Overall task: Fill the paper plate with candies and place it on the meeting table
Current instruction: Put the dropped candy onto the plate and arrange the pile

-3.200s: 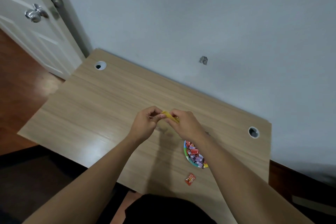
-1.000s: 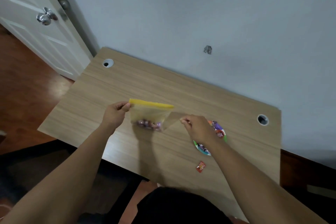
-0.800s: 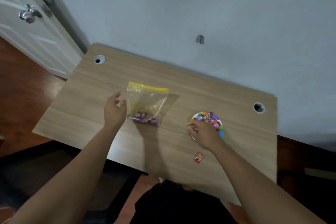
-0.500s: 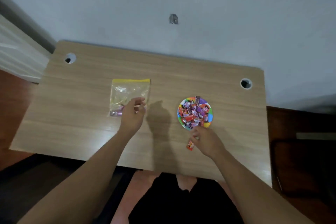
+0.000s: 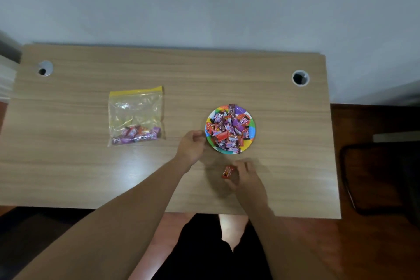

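Observation:
A colourful paper plate (image 5: 250,132) heaped with wrapped candies (image 5: 228,129) sits right of centre on the wooden table (image 5: 68,166). My left hand (image 5: 190,146) rests at the plate's left rim, fingers curled, touching or nearly touching it. My right hand (image 5: 246,178) is just below the plate, its fingertips pinching a single red candy (image 5: 228,171) at the table surface. A clear zip bag with a yellow seal (image 5: 136,114) lies flat to the left with some candies left in its bottom.
The table stands against a grey wall, with a cable hole at the back left (image 5: 45,68) and back right (image 5: 300,78). A dark chair (image 5: 381,177) stands to the right on the wooden floor. My legs are below the table's near edge.
My left hand left the zip bag, which now lies flat, and moved right to the plate's rim. My right hand closed on the loose red candy below the plate.

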A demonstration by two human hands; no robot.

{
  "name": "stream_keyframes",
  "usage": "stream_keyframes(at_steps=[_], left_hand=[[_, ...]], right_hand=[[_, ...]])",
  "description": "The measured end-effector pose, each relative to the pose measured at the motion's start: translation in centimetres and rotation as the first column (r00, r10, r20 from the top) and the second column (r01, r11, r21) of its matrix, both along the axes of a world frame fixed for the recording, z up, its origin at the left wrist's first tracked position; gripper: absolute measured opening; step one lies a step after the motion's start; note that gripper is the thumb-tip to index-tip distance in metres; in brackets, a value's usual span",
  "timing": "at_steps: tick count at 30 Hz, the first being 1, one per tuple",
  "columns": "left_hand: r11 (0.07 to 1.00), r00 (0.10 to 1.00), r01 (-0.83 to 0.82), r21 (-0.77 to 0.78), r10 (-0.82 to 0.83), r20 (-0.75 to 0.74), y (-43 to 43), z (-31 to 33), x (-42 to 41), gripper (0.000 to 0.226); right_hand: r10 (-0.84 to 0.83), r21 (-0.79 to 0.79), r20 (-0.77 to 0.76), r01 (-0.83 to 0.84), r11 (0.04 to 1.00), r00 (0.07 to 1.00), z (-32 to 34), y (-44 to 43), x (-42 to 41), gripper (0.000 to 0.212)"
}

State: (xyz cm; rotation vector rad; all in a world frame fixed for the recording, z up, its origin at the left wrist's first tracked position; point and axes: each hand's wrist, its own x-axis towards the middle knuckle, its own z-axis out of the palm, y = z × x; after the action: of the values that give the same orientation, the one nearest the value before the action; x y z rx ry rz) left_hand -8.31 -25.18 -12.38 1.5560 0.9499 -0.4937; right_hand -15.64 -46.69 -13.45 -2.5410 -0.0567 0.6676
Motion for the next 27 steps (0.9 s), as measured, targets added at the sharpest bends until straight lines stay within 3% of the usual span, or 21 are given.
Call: stream_keyframes(at_steps=[6,10,13,17,27], left_hand=[[0.999,0.998,-0.034,-0.010,0.034,-0.051,-0.9,-0.4,0.8,0.030],[0.997,0.996,-0.065,-0.030,0.063,-0.068,-1.0,-0.1,1.1,0.024],[0.996,0.994,-0.080,-0.034,0.078,-0.070,-1.0,0.2,1.1,0.022],[0.997,0.995,-0.075,-0.021,0.074,-0.061,-0.8,0.2,1.1,0.026],[0.999,0.999,0.015,-0.036,-0.016,-0.027,-0.5,0.3,1.3,0.028]], right_hand=[[-0.079,0.003,0.065,0.079,0.997,0.995,-0.5,0.3,0.2,0.029],[-0.291,0.171,-0.073,0.299,0.939,0.954,0.5,-0.4,1.5,0.019],[-0.381,0.290,-0.036,0.375,0.881,0.924,2.2,-0.2,3.7,0.018],[-0.357,0.264,0.048,0.333,0.905,0.933,3.8,1.2,8.5,0.028],[-0.249,0.159,-0.021,0.249,0.955,0.968,3.0,1.7,15.5,0.037]])
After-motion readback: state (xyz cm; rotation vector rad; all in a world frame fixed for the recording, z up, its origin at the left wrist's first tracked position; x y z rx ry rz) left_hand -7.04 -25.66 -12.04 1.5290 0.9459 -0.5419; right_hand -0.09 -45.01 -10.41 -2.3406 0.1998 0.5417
